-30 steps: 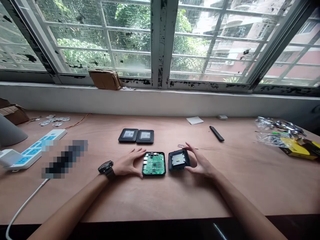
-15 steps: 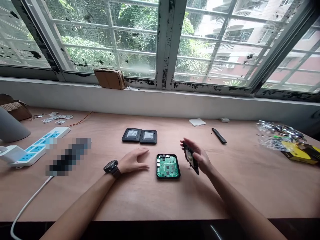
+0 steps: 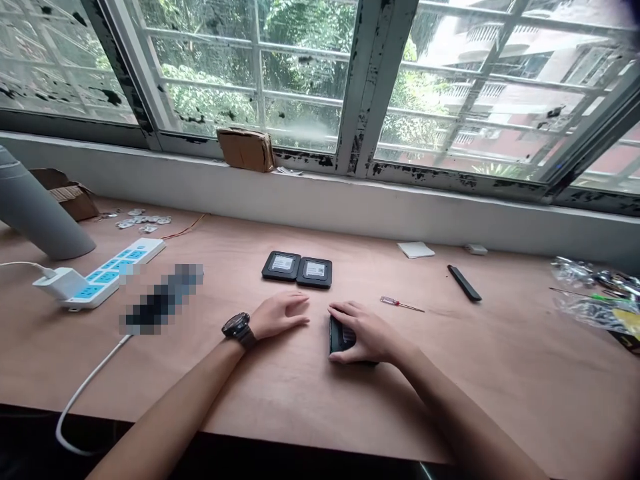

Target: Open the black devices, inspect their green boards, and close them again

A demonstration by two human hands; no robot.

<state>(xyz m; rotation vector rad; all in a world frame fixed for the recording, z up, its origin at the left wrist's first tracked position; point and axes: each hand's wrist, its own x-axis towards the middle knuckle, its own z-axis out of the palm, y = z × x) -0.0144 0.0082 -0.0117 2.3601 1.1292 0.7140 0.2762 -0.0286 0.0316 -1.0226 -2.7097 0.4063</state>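
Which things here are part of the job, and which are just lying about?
In hand: black case under the right hand; left hand flat on the table beside it.
Lying about: pair of black units, screwdriver, power strip, black bar, white pad.

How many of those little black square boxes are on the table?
3: the left black square box touching the right box mid-table; the third box mostly hidden under the right hand.

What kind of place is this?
Probably a small electronics workbench by a window: a wooden table holds two black devices, a screwdriver and a power strip. The right hand covers one more device.
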